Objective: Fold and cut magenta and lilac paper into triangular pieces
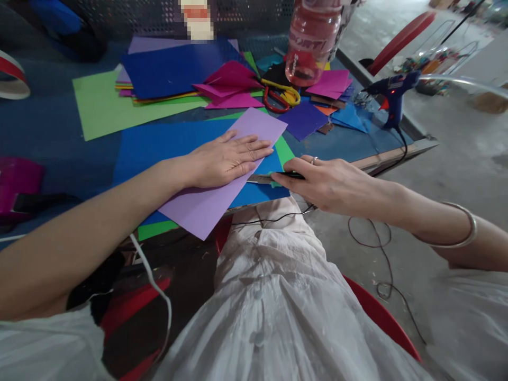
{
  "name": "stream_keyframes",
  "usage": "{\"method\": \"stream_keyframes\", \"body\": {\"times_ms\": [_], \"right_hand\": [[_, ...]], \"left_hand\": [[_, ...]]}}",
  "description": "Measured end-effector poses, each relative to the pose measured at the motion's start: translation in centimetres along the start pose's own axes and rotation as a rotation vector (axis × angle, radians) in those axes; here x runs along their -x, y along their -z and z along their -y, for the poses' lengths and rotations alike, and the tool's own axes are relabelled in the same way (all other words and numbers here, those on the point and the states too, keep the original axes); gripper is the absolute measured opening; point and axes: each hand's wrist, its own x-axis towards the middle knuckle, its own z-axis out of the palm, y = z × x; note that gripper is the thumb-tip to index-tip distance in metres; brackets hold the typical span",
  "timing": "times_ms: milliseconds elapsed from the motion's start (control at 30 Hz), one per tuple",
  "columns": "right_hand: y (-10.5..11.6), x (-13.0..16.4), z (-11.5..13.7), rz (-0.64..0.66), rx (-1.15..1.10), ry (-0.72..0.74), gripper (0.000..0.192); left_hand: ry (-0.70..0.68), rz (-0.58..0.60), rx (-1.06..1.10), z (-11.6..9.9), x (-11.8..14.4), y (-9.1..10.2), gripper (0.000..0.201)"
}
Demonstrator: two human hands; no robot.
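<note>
My left hand [224,159] lies flat, fingers spread, on a lilac paper sheet [206,203] that rests across a blue sheet [159,143] and a green sheet [283,151]. My right hand [323,182] grips a utility knife [264,179] with a black handle, its blade lying along the lilac sheet's right edge, close to my left fingertips. Both sheets sit near the front edge of the blue table [47,132].
Stacked coloured papers [174,71] and pink folded pieces [232,79] lie farther back. Red and yellow scissors [280,98], a pink bottle [311,45] and a blue glue gun [392,95] stand at the right. Tape roll [11,79] at left.
</note>
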Motion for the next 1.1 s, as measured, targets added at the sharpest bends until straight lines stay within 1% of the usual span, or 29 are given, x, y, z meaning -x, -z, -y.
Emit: {"method": "stream_keyframes", "body": {"times_ms": [167,300,533,733,833,900,1033,1100], "right_hand": [[-0.3,0.4,0.3,-0.038,0.011,0.019,0.053],[-0.4,0.8,0.5,-0.047,0.017,0.027,0.052],[-0.2,-0.5,0.5,-0.018,0.041,0.035,0.053],[-0.3,0.1,1.0,-0.073,0.027,0.032,0.055],[-0.2,0.3,1.0,-0.066,0.014,0.032,0.057],[-0.1,-0.1,1.0,-0.052,0.011,0.033,0.056],[0.0,-1.1,0.9,-0.029,0.037,0.045,0.053],[0.0,-1.1,0.9,-0.029,0.037,0.046,0.053]], "left_hand": [[0.013,0.022,-0.011,-0.1,0.0,0.1,0.064],[0.014,0.006,0.004,-0.2,0.1,0.1,0.063],[0.026,0.011,0.003,-0.1,0.0,0.0,0.064],[0.022,0.015,0.002,-0.4,0.2,0.2,0.064],[0.019,0.015,0.02,-0.7,0.3,0.3,0.063],[0.021,0.007,0.03,-0.8,0.4,0.4,0.062],[0.027,0.001,0.013,-0.5,0.1,0.2,0.063],[0.025,0.01,-0.002,-0.3,0.0,0.0,0.064]]}}
